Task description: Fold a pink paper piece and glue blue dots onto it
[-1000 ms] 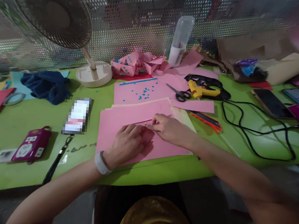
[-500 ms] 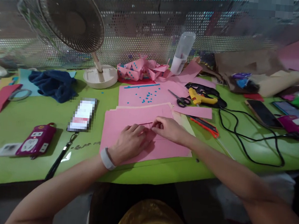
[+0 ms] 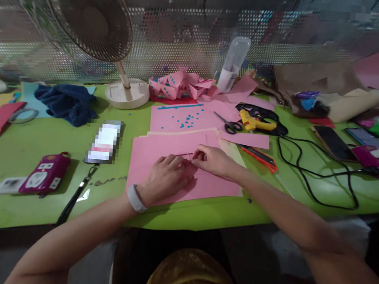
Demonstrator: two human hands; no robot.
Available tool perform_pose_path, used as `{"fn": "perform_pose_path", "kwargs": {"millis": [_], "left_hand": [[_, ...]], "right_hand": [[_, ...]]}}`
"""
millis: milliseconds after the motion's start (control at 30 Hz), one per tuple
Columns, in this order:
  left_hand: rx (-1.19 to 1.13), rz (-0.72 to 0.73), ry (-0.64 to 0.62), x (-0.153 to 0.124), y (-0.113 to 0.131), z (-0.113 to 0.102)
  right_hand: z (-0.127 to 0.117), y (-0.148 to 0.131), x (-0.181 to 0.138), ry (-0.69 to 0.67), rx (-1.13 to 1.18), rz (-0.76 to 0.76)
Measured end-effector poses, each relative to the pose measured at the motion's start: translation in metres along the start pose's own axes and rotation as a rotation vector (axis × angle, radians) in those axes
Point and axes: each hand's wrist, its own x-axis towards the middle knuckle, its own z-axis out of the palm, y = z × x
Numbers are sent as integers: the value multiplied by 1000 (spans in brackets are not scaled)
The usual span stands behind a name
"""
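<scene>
A sheet of pink paper point(image 3: 149, 156) lies on the table in front of me, on top of other sheets. My left hand point(image 3: 165, 175) rests on it with bent fingertips pressing down and the thumb apart. Close by, my right hand point(image 3: 212, 161) has thumb and forefinger pinched together at a small piece of pink paper point(image 3: 186, 156) between the hands. A thin dark line shows along that piece's far edge. My fingers hide most of it.
Behind the sheets are black scissors point(image 3: 232, 126), a yellow glue gun point(image 3: 256, 123) and an orange-edged cutter knife point(image 3: 260, 158). Folded pink paper shapes point(image 3: 177, 86) and a fan point(image 3: 127, 94) stand farther back. A phone point(image 3: 104, 142) lies left; a black cable point(image 3: 300, 168) loops right.
The view has shifted slightly. Both hands stay at almost the same spot on the pink paper, with the right still pinched.
</scene>
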Motion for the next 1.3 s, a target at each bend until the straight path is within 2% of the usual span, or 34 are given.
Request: {"fn": "perform_pose_path", "kwargs": {"millis": [267, 467, 733, 900, 967, 1033, 1100, 1167, 1233, 1300], "left_hand": [[12, 27, 0, 0, -3, 1], [37, 17, -79, 0, -4, -5], [120, 76, -46, -17, -7, -12], [29, 49, -30, -27, -22, -20], [-47, -29, -24, -22, -27, -25], [-151, -236, -34, -10, -30, -28], [-377, -409, -188, 5, -31, -28], [-667, -506, -375, 22, -29, -25], [-773, -564, -485, 35, -28, -19], [-801, -613, -524, 43, -30, -14]], "right_hand": [[-3, -4, 14, -70, -69, 28], [-7, -10, 21, -140, -15, 114], [-7, 1, 28, -249, 118, 40], [-8, 2, 30, -265, 138, 36], [-9, 2, 31, -273, 139, 35], [-8, 3, 32, -279, 138, 35], [-8, 2, 32, -280, 135, 40], [-8, 2, 32, -283, 132, 45], [-8, 1, 32, -286, 129, 45], [-9, 0, 32, -285, 124, 43]]}}
